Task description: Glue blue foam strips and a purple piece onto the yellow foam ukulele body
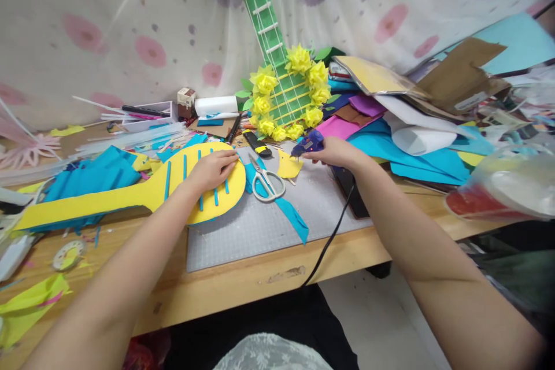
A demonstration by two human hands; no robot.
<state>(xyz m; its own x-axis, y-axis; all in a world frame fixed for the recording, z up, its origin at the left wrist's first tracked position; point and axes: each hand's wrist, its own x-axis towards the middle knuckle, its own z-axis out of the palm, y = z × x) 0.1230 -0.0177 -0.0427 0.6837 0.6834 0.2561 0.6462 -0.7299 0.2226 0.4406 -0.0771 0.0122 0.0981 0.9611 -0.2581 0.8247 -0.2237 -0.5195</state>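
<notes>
My left hand (215,170) lies on the round end of a yellow guitar-shaped craft piece (104,199) with blue strips across it; the fingers rest on its surface, slightly bent. In my right hand (336,153) is a blue hot glue gun (309,143), its nozzle pointing left over the mat, and a black cord (332,237) runs down over the table edge. Between the hands lie scissors (269,186) with pale handles, a strip of blue paper (295,221), a yellow paper scrap (288,165) and a black-and-yellow utility knife (256,143).
A green paper guitar (274,52) ringed with yellow flowers leans against the patterned curtain. Coloured paper (407,153) and cardboard (466,72) are piled at right, near a clear cup (498,196) of red contents. Under the scissors is a grey cutting mat (243,243). Blue fabric-like paper (93,170) lies left.
</notes>
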